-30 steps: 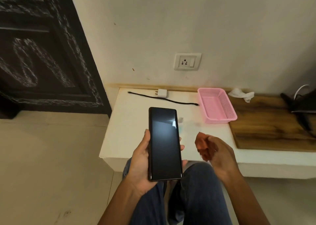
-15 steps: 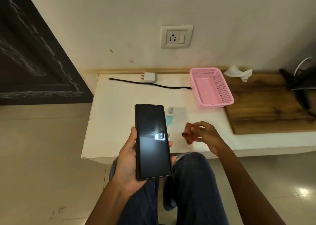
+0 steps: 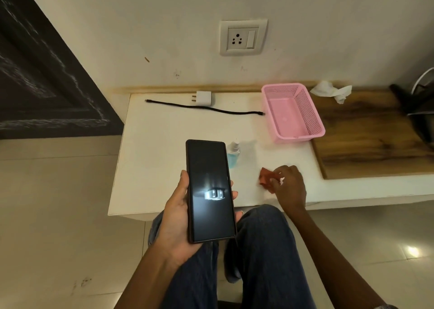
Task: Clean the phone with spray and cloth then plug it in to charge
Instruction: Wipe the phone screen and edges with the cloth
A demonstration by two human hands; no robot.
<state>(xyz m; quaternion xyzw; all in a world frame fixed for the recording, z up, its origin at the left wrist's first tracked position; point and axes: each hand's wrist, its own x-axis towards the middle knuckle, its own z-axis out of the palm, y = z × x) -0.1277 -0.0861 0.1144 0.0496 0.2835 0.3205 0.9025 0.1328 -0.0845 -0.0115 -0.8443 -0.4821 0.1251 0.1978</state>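
Observation:
My left hand [image 3: 176, 217] grips a black phone [image 3: 209, 190], screen up and dark, over my knees in front of the white table [image 3: 164, 149]. My right hand [image 3: 290, 186] is down on the table, its fingers curled on a small red cloth [image 3: 265, 178]. A small spray bottle [image 3: 233, 153] with blue liquid stands just behind the phone's top right corner. A white charger plug [image 3: 203, 98] and a black cable [image 3: 206, 108] lie at the table's back. A wall socket [image 3: 243, 37] sits above them.
A pink plastic basket [image 3: 314, 118] sits at the table's right edge beside a wooden board [image 3: 366, 139]. A crumpled white tissue [image 3: 332, 91] lies at the board's back. Dark objects [image 3: 415, 107] stand at the far right. A dark door [image 3: 42, 74] is on the left.
My right hand has moved forward and down from the air onto the table with the red cloth. The view has tilted downward; the phone stays in my left hand.

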